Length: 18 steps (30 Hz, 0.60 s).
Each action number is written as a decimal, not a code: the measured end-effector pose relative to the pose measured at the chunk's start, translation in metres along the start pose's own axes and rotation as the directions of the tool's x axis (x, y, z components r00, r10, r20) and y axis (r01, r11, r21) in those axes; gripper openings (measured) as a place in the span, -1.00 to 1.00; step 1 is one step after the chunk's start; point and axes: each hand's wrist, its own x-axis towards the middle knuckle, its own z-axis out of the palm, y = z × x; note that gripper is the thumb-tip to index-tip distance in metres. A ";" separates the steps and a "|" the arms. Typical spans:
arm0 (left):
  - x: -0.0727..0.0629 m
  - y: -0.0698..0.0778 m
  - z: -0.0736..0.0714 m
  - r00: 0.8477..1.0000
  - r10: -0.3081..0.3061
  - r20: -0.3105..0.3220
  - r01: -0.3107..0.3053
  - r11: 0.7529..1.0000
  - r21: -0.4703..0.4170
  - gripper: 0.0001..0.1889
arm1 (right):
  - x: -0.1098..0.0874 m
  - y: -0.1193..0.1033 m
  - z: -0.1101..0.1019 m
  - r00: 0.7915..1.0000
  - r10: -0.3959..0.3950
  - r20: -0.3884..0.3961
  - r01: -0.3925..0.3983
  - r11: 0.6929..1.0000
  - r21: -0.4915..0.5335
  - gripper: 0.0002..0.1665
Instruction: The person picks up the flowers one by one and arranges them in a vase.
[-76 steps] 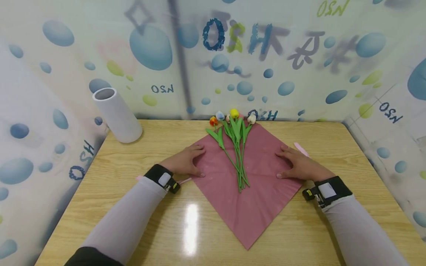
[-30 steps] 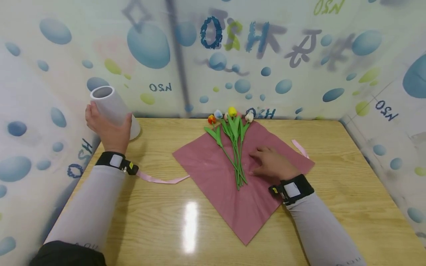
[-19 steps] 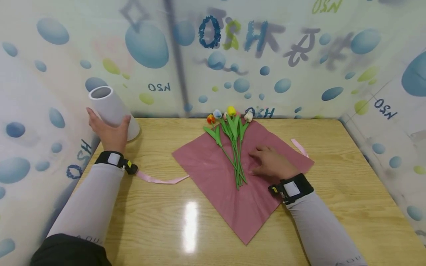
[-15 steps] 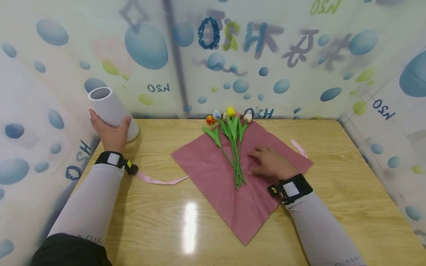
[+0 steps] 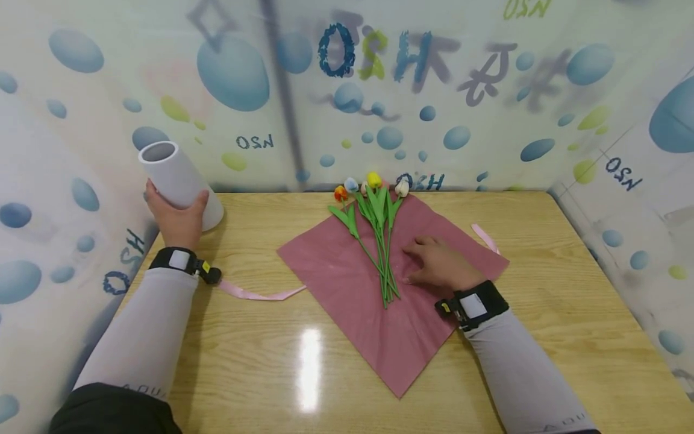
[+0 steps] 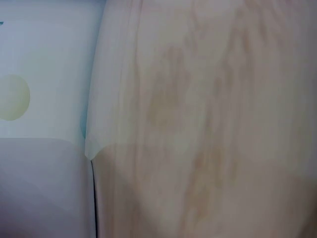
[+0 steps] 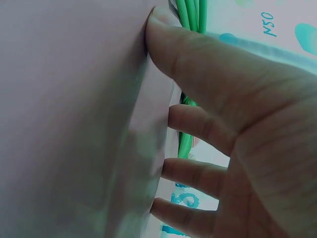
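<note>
My left hand [image 5: 178, 222] holds the lower side of a white cylindrical vase [image 5: 187, 178], thumb on the right and a finger showing on the left. The vase stands at the table's back left with its mouth up. My right hand [image 5: 443, 265] rests its fingertips on a dusty-pink sheet of wrapping paper [image 5: 401, 349], just right of the tulip stems. In the right wrist view, thumb and spread fingertips touch the paper [image 7: 59, 99]. Several artificial tulips [image 5: 379, 211] in orange, blue, yellow and white lie across the sheet, blooms at its far corner.
A pink ribbon [image 5: 260, 295] runs from under the paper's left edge toward my left wrist. Its other end [image 5: 484, 237] shows past the right edge. The wooden table [image 5: 244, 361] meets patterned curtain walls [image 5: 325, 120] at the back and sides.
From 2.5 s ago, my left hand has left the paper's left side for the vase. My right hand has moved inward toward the stems. Over the last half second both hands hardly move.
</note>
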 end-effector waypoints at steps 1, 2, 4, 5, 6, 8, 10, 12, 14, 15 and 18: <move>0.000 0.001 -0.001 1.000 -0.003 0.005 0.003 1.000 0.000 0.07 | 0.000 -0.001 0.000 1.000 -0.003 -0.001 0.003 1.000 -0.003 -0.13; -0.001 0.001 -0.002 1.000 -0.007 0.010 0.007 1.000 0.000 0.07 | 0.000 -0.001 -0.001 1.000 -0.005 0.000 0.005 1.000 -0.002 -0.13; -0.001 0.001 -0.003 1.000 -0.013 0.020 0.013 1.000 -0.004 0.06 | 0.000 -0.002 -0.001 1.000 -0.004 0.002 0.004 1.000 -0.001 -0.13; 0.000 0.001 -0.004 1.000 -0.014 0.025 0.014 1.000 -0.006 0.06 | 0.000 -0.003 -0.002 1.000 -0.004 0.003 0.004 1.000 -0.002 -0.13; -0.001 0.000 -0.004 1.000 -0.014 0.028 0.015 1.000 -0.009 0.06 | 0.000 -0.003 -0.002 1.000 -0.007 0.003 0.007 1.000 -0.004 -0.13; -0.001 -0.002 -0.005 0.999 -0.010 0.033 0.010 1.000 -0.007 0.06 | 0.000 -0.003 -0.001 1.000 -0.003 0.007 0.003 1.000 -0.002 -0.12; -0.002 -0.004 -0.006 0.999 0.002 0.038 -0.002 1.000 -0.003 0.06 | 0.000 -0.003 -0.001 1.000 -0.007 0.008 0.007 1.000 -0.007 -0.12; -0.004 -0.006 -0.008 0.999 0.010 0.044 -0.010 1.000 0.003 0.05 | 0.000 -0.003 0.000 1.000 -0.008 0.010 0.008 1.000 -0.007 -0.12; -0.006 -0.006 -0.009 0.998 0.010 0.056 -0.010 1.000 0.007 0.04 | 0.000 -0.002 0.000 1.000 -0.014 0.008 0.014 1.000 -0.007 -0.12; -0.008 -0.005 -0.009 0.998 0.009 0.062 -0.009 1.000 0.007 0.04 | 0.000 -0.002 0.000 1.000 -0.018 0.007 0.018 1.000 -0.007 -0.12; -0.015 -0.003 -0.009 0.997 0.005 0.082 -0.006 1.000 0.007 0.03 | -0.002 0.000 -0.001 1.000 -0.025 0.005 0.025 1.000 0.003 -0.13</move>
